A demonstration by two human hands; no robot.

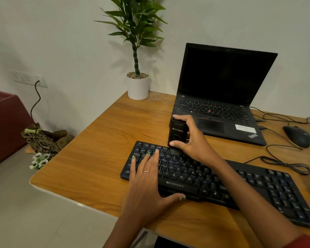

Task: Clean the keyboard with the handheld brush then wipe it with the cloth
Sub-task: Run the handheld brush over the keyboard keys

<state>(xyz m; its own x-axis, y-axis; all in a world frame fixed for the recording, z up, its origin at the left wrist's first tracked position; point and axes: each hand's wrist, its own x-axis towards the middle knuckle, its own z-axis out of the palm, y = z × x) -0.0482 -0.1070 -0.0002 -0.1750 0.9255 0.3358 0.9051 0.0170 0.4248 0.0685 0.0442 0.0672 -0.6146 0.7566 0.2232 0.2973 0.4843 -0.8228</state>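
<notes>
From the head camera, the right hand (191, 138) curls fingers and thumb around the black handheld brush (176, 134), its lower end on the keyboard (204, 179) top rows. Just left, the left hand (147, 178) lies flat, straight fingers pressing keys.

A wooden table (97, 140) meets a pale wall (61, 42); at its left edge, grey floor (25, 212) and perhaps a maroon cabinet (5, 126).

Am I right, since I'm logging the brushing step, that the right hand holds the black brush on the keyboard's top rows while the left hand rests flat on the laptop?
Not quite. In the head view the left hand rests flat on the keyboard, not the laptop. The right hand does hold the black brush on the top rows.
</notes>
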